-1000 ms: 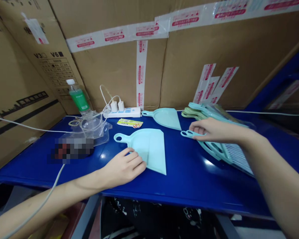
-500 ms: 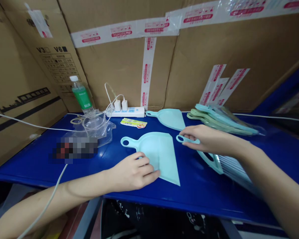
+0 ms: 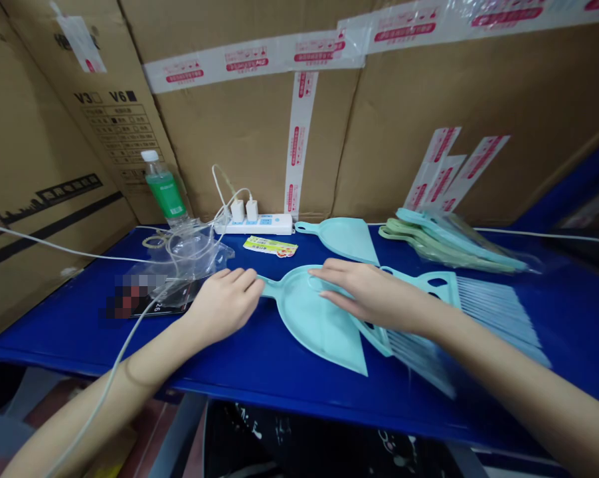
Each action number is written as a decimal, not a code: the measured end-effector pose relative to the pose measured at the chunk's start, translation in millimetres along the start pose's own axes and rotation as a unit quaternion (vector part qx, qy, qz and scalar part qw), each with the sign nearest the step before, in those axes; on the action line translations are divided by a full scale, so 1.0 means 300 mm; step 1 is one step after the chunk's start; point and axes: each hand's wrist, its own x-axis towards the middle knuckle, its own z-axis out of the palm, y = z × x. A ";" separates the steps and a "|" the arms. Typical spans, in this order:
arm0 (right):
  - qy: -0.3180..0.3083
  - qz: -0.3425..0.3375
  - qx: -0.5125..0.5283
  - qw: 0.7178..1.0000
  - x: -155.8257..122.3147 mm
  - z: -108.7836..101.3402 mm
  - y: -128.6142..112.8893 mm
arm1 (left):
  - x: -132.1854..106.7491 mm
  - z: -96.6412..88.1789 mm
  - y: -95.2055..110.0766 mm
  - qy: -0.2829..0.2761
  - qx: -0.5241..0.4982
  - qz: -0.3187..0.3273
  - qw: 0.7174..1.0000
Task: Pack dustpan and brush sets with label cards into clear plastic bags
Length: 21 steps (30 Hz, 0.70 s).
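My left hand (image 3: 228, 299) is closed round the handle of a light-blue dustpan (image 3: 299, 318), which lies on the blue table. My right hand (image 3: 352, 289) is over the pan's right half, its fingers on the handle of a light-blue hand brush (image 3: 376, 337). The brush's pale bristles point down to the right, partly under my forearm. A second light-blue brush (image 3: 449, 282) lies just behind my right wrist, bristles to the right. Further back, another light-blue dustpan (image 3: 346, 238) rests on the table.
Bagged green and blue brushes (image 3: 453, 245) lie at the back right. A power strip (image 3: 259, 224) with plugged chargers, a green-labelled bottle (image 3: 165, 189), clear plastic packaging (image 3: 194, 249) and a yellow label (image 3: 270, 245) are at the back left. Cardboard (image 3: 250, 126) walls the rear.
My left hand has moved left from the dustpan's front edge onto its handle. My right hand has brought the brush left over the pan, uncovering the second brush.
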 end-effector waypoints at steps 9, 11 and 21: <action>0.025 0.028 0.004 0.999 0.126 0.087 -0.085 | -0.018 0.018 0.052 -0.095 0.025 -0.131 0.987; 0.051 0.026 0.029 0.998 0.131 0.109 -0.085 | -0.016 0.021 0.049 -0.091 0.023 -0.137 0.986; 0.121 0.027 0.155 0.980 0.140 0.179 -0.076 | -0.018 0.038 0.044 -0.105 -0.074 -0.142 0.981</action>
